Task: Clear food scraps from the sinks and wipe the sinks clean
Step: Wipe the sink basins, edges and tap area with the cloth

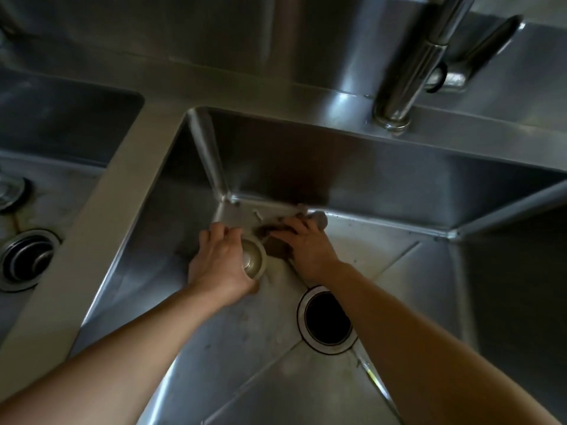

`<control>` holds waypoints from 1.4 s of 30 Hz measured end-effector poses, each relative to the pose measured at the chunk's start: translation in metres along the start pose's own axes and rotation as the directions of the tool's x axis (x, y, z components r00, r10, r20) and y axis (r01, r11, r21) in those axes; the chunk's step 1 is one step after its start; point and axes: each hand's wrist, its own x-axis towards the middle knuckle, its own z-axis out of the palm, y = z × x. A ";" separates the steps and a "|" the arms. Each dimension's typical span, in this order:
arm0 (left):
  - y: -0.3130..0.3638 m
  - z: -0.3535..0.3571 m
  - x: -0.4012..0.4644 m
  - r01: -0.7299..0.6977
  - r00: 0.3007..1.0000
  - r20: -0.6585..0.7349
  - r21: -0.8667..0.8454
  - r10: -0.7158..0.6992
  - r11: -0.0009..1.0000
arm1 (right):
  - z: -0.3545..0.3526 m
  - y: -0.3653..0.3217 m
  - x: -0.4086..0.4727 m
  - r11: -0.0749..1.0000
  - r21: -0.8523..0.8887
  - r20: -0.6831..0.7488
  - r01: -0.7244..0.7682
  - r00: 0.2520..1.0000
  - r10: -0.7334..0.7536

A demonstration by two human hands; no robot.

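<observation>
**Both hands down in the right-hand basin, scraps gathered in the far corner**

Here we are over the brushed stainless-steel right sink [399,185], deep, square-walled, its floor creased by diagonal drainage folds. The left hand [221,265] has its fingers curled round a small round metal sink strainer [253,259], pale and shiny with a domed centre, held just above the basin floor. Right beside it, the right hand [303,243] presses down with bent fingers on a clump of wet brown food scraps [274,240]; whether it pinches the clump or only pushes it, I cannot tell. A few pale bits [257,214] lie nearer the far-left corner, close to the back wall.

The open round drain hole [326,320], dark with a steel ring, sits just nearer the camera than the hands, between the two forearms. Plenty of bare sink floor stretches to the right.

Across a flat steel divider [122,185], the left stainless sink [61,124] shows its own black-centred drain [26,260]. Behind the right-hand basin, a chrome tubular faucet [411,72] rises from the steel deck, backed by a steel splash wall.
</observation>
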 end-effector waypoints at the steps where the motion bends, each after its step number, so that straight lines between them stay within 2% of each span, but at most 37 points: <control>1: 0.003 0.001 0.001 -0.002 1.000 0.000 0.011 0.002 1.000 | 0.007 0.004 -0.017 0.999 0.041 -0.005 0.012 1.000 -0.012; 4: 0.015 0.004 0.006 -0.024 0.999 0.032 0.016 0.024 1.000 | 0.018 0.016 -0.069 0.994 0.101 0.002 0.047 0.999 -0.047; 8: 0.045 0.013 0.020 -0.084 0.994 0.074 0.046 0.081 0.995 | 0.003 0.034 -0.103 0.970 0.239 0.064 -0.054 0.997 0.040; 10: 0.064 0.021 0.028 -0.111 0.991 0.082 0.028 0.108 0.993 | -0.014 0.050 -0.112 0.930 0.346 -0.059 -0.121 0.987 0.150; 12: 0.082 0.031 0.037 -0.159 0.984 0.081 0.015 0.157 0.987 | -0.031 0.077 -0.120 0.870 0.425 -0.220 -0.251 0.904 0.368; 14: 0.096 0.040 0.046 -0.193 0.980 0.059 0.010 0.192 0.981 | -0.041 0.108 -0.124 0.802 0.420 -0.277 -0.425 0.781 0.559; 15: 0.102 0.045 0.051 -0.208 0.977 0.047 0.008 0.207 0.978 | -0.042 0.122 -0.124 0.763 0.387 -0.233 -0.517 0.746 0.624; 17: 0.109 0.054 0.059 -0.226 0.974 0.028 0.008 0.226 0.974 | -0.035 0.134 -0.124 0.721 0.232 -0.087 -0.653 0.724 0.684; 18: 0.110 0.058 0.061 -0.226 0.974 0.023 0.004 0.226 0.974 | -0.029 0.131 -0.124 0.723 0.150 -0.039 -0.675 0.726 0.686; 20: 0.111 0.064 0.065 -0.228 0.974 0.019 0.003 0.228 0.974 | -0.015 0.114 -0.128 0.774 0.095 -0.061 -0.626 0.772 0.632; 22: 0.110 0.067 0.066 -0.249 0.968 0.013 0.024 0.249 0.968 | -0.003 0.090 -0.133 0.856 0.148 -0.125 -0.496 0.849 0.513; 25: 0.109 0.066 0.063 -0.279 0.960 0.020 0.026 0.278 0.960 | 0.009 0.056 -0.141 0.924 0.196 -0.123 -0.329 0.926 0.356; 27: 0.107 0.064 0.055 -0.291 0.957 0.004 0.050 0.291 0.955 | 0.011 0.047 -0.144 0.924 0.223 -0.063 -0.309 0.942 0.330; 29: 0.103 0.060 0.037 -0.308 0.950 -0.036 0.070 0.311 0.949 | 0.003 0.042 -0.153 0.869 0.315 0.037 -0.383 0.919 0.391; 31: 0.097 0.063 0.017 -0.328 0.942 -0.049 0.082 0.332 0.941 | -0.005 0.043 -0.165 0.699 0.509 0.054 -0.502 0.830 0.556; 32: 0.094 0.065 0.005 -0.338 0.939 -0.028 0.098 0.342 0.936 | -0.008 0.045 -0.175 0.575 0.592 0.054 -0.565 0.739 0.671; 33: 0.091 0.066 -0.007 -0.339 0.940 0.010 0.114 0.340 0.934 | -0.014 0.046 -0.186 0.500 0.582 0.045 -0.641 0.640 0.767; 35: 0.085 0.073 -0.031 -0.307 0.950 0.102 0.149 0.294 0.940 | -0.018 0.051 -0.210 0.416 0.400 0.069 -0.817 0.479 0.875; 37: 0.078 0.078 -0.049 -0.252 0.960 0.171 0.190 0.220 0.949 | -0.017 0.056 -0.234 0.293 0.289 0.152 -0.911 0.345 0.926; 39: 0.072 0.082 -0.058 -0.225 0.957 0.237 0.230 0.169 0.947 | -0.008 0.057 -0.248 0.156 0.249 0.260 -0.956 0.221 0.940; 40: 0.068 0.083 -0.061 -0.231 0.949 0.270 0.243 0.163 0.942 | 0.000 0.057 -0.251 0.115 0.231 0.285 -0.966 0.180 0.941; 42: 0.063 0.084 -0.060 -0.258 0.939 0.294 0.265 0.177 0.929 | 0.009 0.050 -0.242 0.168 0.244 0.253 -0.955 0.230 0.940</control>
